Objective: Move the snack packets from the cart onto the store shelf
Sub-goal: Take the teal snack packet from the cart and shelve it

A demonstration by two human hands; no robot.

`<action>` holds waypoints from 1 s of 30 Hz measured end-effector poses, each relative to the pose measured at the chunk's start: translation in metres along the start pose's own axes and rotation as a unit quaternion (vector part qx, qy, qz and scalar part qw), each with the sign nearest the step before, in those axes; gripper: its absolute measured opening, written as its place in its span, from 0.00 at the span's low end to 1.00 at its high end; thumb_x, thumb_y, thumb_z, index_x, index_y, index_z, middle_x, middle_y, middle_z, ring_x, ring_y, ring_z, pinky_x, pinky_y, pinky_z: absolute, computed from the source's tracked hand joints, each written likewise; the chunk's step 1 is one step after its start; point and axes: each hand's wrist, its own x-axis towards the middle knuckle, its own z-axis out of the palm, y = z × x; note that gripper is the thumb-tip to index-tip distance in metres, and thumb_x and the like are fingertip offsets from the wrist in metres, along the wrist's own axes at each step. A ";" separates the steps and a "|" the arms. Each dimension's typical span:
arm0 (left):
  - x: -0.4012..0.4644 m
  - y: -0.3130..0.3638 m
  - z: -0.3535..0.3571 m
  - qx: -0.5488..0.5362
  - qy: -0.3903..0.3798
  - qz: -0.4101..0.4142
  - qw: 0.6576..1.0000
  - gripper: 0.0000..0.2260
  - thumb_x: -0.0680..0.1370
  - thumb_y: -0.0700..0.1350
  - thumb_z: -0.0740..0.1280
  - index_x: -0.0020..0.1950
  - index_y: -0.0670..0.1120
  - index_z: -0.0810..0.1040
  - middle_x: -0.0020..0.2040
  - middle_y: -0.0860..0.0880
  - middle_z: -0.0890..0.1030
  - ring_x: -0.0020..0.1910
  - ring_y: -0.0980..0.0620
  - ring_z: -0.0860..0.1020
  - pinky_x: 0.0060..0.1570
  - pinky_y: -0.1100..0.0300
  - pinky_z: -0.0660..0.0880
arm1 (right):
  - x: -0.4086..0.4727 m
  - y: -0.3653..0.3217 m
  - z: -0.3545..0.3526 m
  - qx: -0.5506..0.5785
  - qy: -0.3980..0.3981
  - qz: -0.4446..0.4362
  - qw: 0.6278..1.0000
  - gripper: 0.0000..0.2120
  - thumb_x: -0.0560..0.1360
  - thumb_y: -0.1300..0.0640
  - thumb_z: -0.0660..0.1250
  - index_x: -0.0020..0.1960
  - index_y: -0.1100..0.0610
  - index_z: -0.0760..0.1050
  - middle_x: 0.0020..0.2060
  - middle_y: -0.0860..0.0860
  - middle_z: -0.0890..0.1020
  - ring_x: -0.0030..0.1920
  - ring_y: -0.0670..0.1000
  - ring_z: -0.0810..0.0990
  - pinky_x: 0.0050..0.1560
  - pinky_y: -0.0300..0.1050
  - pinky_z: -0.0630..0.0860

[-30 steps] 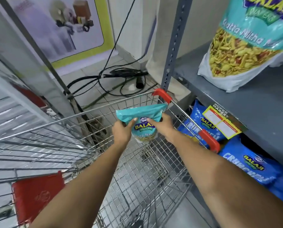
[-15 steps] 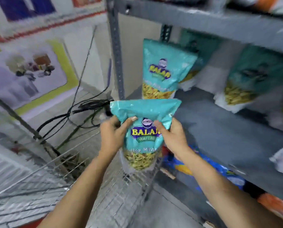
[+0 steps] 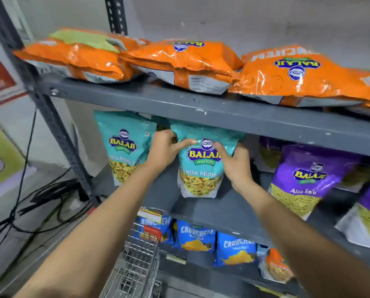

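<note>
A teal snack packet [image 3: 198,168] stands upright on the grey middle shelf [image 3: 225,208], just under the shelf above. My left hand [image 3: 164,148] grips its upper left side and my right hand [image 3: 233,162] grips its upper right side. A second teal packet [image 3: 124,147] stands to its left on the same shelf. The wire cart [image 3: 134,267] with a red corner shows at the bottom, below my arms; its inside is mostly hidden.
Purple packets [image 3: 306,179] stand to the right on the same shelf. Orange packets [image 3: 179,61] lie on the top shelf, blue packets [image 3: 196,238] on the bottom one. A grey upright post [image 3: 57,130] bounds the shelf's left side; black cables [image 3: 40,201] lie on the floor.
Both hands lifted the teal packet out of the cart, carried it up and forward, and now hold it on the middle shelf. My view rose from the cart to the shelves.
</note>
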 end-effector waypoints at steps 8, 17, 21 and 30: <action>0.006 -0.033 0.039 -0.040 -0.035 -0.070 0.996 0.17 0.69 0.49 0.77 0.47 0.36 0.84 0.48 0.41 0.87 0.43 0.56 0.83 0.45 0.54 0.81 | 0.008 0.057 0.012 0.004 0.023 0.064 0.998 0.12 0.73 0.51 0.72 0.54 0.55 0.80 0.49 0.49 0.86 0.49 0.48 0.85 0.53 0.51 0.82; -0.082 -0.082 0.021 -0.079 0.160 -0.184 0.967 0.12 0.73 0.51 0.73 0.50 0.44 0.82 0.47 0.48 0.84 0.49 0.51 0.82 0.51 0.57 0.79 | 0.000 0.106 -0.016 0.004 -0.171 0.142 0.975 0.34 0.63 0.63 0.81 0.61 0.46 0.68 0.57 0.41 0.80 0.59 0.43 0.79 0.56 0.37 0.76; -0.118 -0.134 0.005 -0.030 0.269 -0.246 0.931 0.34 0.62 0.48 0.81 0.62 0.41 0.70 0.58 0.42 0.73 0.57 0.44 0.75 0.60 0.45 0.74 | -0.011 0.134 -0.011 -0.069 -0.235 0.154 0.957 0.53 0.50 0.51 0.86 0.69 0.49 0.62 0.62 0.43 0.77 0.64 0.44 0.76 0.62 0.39 0.73; -0.099 -0.184 0.002 0.025 0.210 -0.262 0.942 0.58 0.54 0.47 0.83 0.77 0.51 0.54 0.72 0.43 0.66 0.72 0.42 0.67 0.71 0.42 0.66 | -0.031 0.144 0.014 -0.109 -0.150 0.149 0.971 0.45 0.50 0.50 0.86 0.62 0.48 0.68 0.54 0.42 0.81 0.54 0.42 0.80 0.55 0.42 0.78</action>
